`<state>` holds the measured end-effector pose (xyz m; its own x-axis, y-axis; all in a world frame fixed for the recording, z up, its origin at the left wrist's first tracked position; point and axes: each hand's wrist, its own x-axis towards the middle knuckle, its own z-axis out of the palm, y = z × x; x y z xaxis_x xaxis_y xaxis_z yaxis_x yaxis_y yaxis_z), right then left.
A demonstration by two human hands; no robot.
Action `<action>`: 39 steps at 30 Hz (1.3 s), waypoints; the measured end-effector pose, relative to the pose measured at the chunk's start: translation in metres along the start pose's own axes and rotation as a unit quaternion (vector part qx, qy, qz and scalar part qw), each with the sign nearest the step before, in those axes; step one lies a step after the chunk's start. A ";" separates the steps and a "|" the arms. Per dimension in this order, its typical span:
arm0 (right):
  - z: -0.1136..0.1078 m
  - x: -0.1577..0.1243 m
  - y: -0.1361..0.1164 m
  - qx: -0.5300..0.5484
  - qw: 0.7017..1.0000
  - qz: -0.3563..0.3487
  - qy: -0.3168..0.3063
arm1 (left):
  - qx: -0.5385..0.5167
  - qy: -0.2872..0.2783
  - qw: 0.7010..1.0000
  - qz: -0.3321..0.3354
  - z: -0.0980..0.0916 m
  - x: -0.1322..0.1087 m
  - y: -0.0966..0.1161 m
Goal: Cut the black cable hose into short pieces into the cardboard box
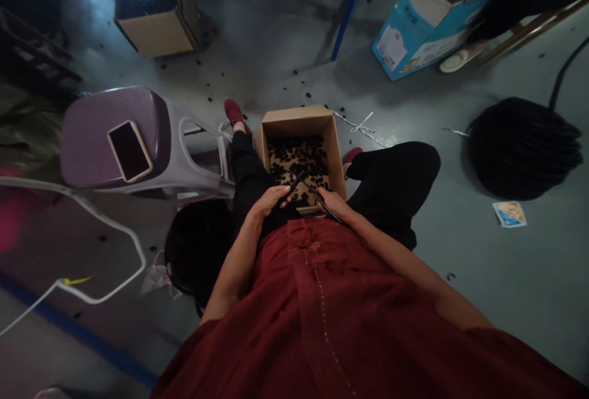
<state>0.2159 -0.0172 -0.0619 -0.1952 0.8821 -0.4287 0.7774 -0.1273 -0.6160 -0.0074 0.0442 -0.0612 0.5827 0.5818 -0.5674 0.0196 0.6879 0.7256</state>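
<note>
My left hand (271, 199) is closed around a short black strip (296, 182), whose free end points up and right over the box. In my right hand (335, 204), also closed, is a slim pointed tool with a black handle (329, 210); its tip reaches up and left near the strip. Whether the tip touches the strip I cannot tell. Below both hands, between my legs, stands an open cardboard box (297, 116). Many small black pieces (317, 156) lie scattered over its bottom.
To the left, a phone (130, 151) lies on a purple-topped stool (85, 141). Behind stand a cardboard box (159, 37) and a blue carton (409, 34) beside another person's foot (460, 58). A black coil (519, 147) sits on the right. Black bits dot the floor.
</note>
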 end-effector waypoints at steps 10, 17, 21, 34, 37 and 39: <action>0.001 0.004 0.004 -0.013 1.000 0.006 -0.011 | 0.056 0.040 0.997 0.036 0.005 -0.001 -0.001; 0.004 0.007 0.004 -0.008 0.999 0.023 -0.032 | 0.362 0.202 0.904 0.109 0.017 -0.007 -0.002; 0.002 0.006 0.001 -0.008 0.999 0.028 -0.038 | 0.460 0.228 0.845 0.149 0.017 -0.009 -0.003; -0.001 0.004 -0.002 0.010 0.998 0.036 -0.050 | 0.575 0.235 0.772 0.131 0.025 -0.014 -0.002; 0.000 0.004 -0.001 0.007 0.998 0.031 -0.049 | 0.591 0.231 0.764 0.116 0.029 -0.015 -0.001; 0.001 0.004 0.000 0.004 0.998 0.030 -0.048 | 0.600 0.234 0.757 0.112 0.031 -0.017 -0.001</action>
<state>0.2142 -0.0139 -0.0646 -0.2049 0.8256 -0.5257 0.7841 -0.1830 -0.5930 0.0085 0.0201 -0.0403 0.3351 0.9084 -0.2503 0.8501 -0.1769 0.4960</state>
